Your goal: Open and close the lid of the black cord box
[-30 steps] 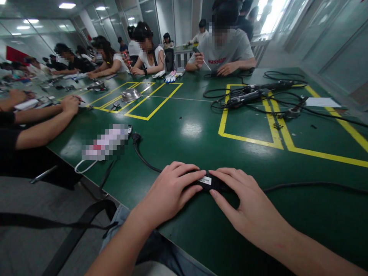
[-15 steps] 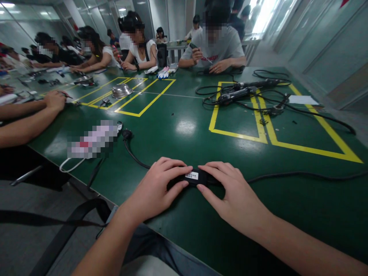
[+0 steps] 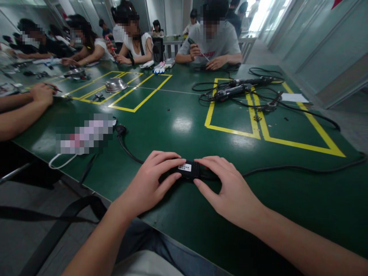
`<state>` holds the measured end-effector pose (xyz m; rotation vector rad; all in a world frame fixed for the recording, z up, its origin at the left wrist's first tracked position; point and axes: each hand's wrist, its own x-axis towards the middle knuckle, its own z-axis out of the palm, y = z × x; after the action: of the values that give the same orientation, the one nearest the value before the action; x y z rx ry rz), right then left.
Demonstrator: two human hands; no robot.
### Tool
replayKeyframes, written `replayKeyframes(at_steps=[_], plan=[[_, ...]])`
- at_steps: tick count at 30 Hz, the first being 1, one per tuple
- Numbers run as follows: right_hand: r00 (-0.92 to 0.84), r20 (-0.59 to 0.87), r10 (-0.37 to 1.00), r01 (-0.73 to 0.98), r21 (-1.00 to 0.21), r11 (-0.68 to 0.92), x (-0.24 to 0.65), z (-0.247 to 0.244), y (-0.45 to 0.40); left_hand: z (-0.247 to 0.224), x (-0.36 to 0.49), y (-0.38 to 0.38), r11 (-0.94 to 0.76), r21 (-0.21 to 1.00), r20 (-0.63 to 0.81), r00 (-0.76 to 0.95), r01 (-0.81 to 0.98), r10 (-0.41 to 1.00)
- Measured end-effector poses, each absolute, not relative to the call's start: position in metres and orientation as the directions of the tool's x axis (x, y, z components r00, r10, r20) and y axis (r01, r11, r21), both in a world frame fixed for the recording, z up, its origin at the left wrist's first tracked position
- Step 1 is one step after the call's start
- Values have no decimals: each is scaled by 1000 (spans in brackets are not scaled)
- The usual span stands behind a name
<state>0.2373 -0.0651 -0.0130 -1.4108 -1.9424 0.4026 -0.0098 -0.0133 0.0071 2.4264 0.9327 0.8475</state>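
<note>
A black inline box (image 3: 188,173) with a white printed label lies on the green table, in line with a black power cord (image 3: 270,168). My left hand (image 3: 156,178) has its thumb and fingers closed round the left part of the box and covers that end. At the box's right end, my right hand (image 3: 227,184) pinches its ribbed edge between thumb and fingertips. To the left the cord runs out to a black plug (image 3: 121,130) lying on the table; on the other side it passes under my right hand and off to the right.
Left of the plug lies a blurred-out pinkish pouch (image 3: 86,134) with a white strap. Black power tools with cords (image 3: 232,92) lie by the yellow tape, and a metal bowl (image 3: 115,85) stands farther left. Across the table a person holds a screwdriver (image 3: 198,48). Another person's hand (image 3: 43,94) is at left.
The view has shifted slightly, so the table's contents appear farther left and higher. My right fingers have slid a little apart from the left ones, showing more of the box's ribbed end.
</note>
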Motion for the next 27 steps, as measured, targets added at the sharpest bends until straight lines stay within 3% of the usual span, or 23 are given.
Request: replayKeyframes(at_steps=[27], plan=[[-213,318,924,769,-528,359,239,-9,-64,10,-12,-9,-708,529,296,680,468,670]])
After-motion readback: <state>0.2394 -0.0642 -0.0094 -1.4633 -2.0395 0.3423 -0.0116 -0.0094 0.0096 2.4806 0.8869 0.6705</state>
